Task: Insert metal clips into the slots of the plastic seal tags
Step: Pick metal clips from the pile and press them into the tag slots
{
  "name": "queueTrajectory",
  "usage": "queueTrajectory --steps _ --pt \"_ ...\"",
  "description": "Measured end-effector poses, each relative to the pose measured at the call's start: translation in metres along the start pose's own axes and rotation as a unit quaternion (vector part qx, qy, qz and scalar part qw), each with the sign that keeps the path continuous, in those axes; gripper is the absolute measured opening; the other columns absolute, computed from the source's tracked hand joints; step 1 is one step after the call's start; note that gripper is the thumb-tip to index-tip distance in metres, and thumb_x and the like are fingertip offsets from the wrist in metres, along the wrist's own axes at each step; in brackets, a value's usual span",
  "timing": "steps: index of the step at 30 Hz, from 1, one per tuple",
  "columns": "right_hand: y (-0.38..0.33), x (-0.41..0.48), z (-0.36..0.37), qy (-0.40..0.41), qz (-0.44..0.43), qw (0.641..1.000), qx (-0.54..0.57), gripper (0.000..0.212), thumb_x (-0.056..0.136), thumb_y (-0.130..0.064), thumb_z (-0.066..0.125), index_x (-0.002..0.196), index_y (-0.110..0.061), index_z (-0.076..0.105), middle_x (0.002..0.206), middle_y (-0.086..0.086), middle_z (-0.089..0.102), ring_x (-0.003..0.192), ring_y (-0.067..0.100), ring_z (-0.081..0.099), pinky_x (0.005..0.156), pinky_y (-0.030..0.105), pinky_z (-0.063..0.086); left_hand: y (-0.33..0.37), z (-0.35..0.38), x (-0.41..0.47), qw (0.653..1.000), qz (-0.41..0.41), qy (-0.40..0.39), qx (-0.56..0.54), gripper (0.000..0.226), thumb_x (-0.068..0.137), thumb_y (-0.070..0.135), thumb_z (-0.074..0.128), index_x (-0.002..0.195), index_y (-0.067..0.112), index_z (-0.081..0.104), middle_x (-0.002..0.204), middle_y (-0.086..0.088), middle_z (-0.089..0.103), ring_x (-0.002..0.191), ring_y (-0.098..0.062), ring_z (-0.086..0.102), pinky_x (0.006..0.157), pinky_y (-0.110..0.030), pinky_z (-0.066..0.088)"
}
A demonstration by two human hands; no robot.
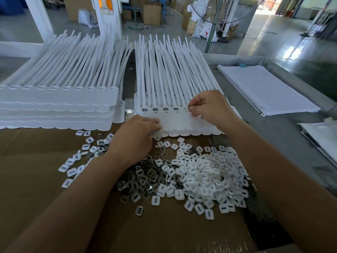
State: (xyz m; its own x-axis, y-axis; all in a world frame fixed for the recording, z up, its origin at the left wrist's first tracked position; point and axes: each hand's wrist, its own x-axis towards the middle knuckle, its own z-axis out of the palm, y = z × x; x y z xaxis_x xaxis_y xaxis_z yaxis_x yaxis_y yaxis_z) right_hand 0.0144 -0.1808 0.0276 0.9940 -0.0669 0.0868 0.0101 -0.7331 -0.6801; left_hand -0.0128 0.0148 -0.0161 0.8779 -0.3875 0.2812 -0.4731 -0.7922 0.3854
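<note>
Metal clips [155, 109] in seal tags [182, 123]

On my feed, a glossy grey concrete floor [269, 41] catches daylight from a bright opening [288, 6] at far right. A pedestal fan [218, 13] stands behind the grey table [273, 128]. Cardboard boxes [151, 13] and white sacks [196, 29] sit further back, near a white frame [36, 17].

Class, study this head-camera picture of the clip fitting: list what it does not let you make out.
Head view only.
The metal clip: tiny, mostly covered by the right hand pinching it; seated or not, unclear.
Slots of the tag sheet under that hand: hidden by it.
The left tag stack: cut off by the frame's left edge.
</note>
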Motion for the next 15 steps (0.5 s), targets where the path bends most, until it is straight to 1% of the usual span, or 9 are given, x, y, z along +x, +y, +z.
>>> queueTrajectory --steps 1,2,4,8,12,15 --pt "0.0 0.004 0.001 0.012 0.005 1.0 -0.011 0.007 0.083 -0.009 0.065 0.083 -0.014 0.069 0.084 -0.003 0.064 0.079 0.009 0.059 0.076 0.023 0.044 0.0 0.0 0.0 1.0 0.0 0.001 -0.002 0.05 0.079 -0.008 0.045 0.12 0.015 0.059 0.132 0.006 0.052 0.124 -0.014 0.041 0.105 -0.021 0.022" --pt "0.0 0.008 0.003 0.018 0.008 1.0 -0.022 0.01 0.083 -0.009 0.064 0.091 -0.011 0.071 0.086 -0.005 0.061 0.083 0.008 0.056 0.078 0.021 0.041 0.0 0.0 0.0 1.0 0.001 0.002 -0.005 0.05 0.079 -0.009 0.045 0.12 0.015 0.06 0.132 0.005 0.052 0.124 -0.014 0.041 0.105 -0.022 0.024" --pt "0.0 0.013 0.007 0.018 0.022 0.999 -0.028 0.014 0.084 -0.01 0.064 0.096 -0.01 0.071 0.086 -0.005 0.059 0.084 0.008 0.052 0.078 0.02 0.039 -0.001 0.0 0.0 1.0 0.002 0.004 -0.008 0.05 0.078 -0.009 0.045 0.119 0.015 0.06 0.131 0.005 0.053 0.123 -0.015 0.042 0.104 -0.023 0.026" --pt "0.003 0.02 0.011 0.011 0.051 0.998 -0.027 0.011 0.084 -0.011 0.064 0.092 -0.011 0.072 0.085 -0.004 0.06 0.086 0.01 0.053 0.079 0.021 0.041 -0.001 0.0 0.0 1.0 0.003 0.005 -0.01 0.05 0.077 -0.009 0.045 0.119 0.015 0.061 0.131 0.005 0.053 0.124 -0.013 0.041 0.102 -0.018 0.022" --pt "0.003 0.023 0.013 0.006 0.048 0.998 -0.041 0.012 0.083 -0.011 0.065 0.092 -0.011 0.073 0.084 -0.004 0.06 0.083 0.008 0.051 0.078 0.021 0.039 -0.001 -0.001 -0.001 1.0 0.003 0.008 -0.011 0.051 0.077 -0.009 0.045 0.118 0.015 0.061 0.131 0.004 0.053 0.123 -0.013 0.042 0.1 -0.016 0.021" --pt "0.006 0.025 0.015 0.014 0.033 0.998 -0.059 0.013 0.083 -0.012 0.065 0.093 -0.01 0.074 0.092 -0.002 0.067 0.085 0.008 0.053 0.078 0.019 0.039 0.0 -0.001 0.0 1.0 0.005 0.008 -0.011 0.051 0.077 -0.009 0.046 0.118 0.015 0.061 0.131 0.004 0.053 0.123 -0.014 0.042 0.099 -0.016 0.021"
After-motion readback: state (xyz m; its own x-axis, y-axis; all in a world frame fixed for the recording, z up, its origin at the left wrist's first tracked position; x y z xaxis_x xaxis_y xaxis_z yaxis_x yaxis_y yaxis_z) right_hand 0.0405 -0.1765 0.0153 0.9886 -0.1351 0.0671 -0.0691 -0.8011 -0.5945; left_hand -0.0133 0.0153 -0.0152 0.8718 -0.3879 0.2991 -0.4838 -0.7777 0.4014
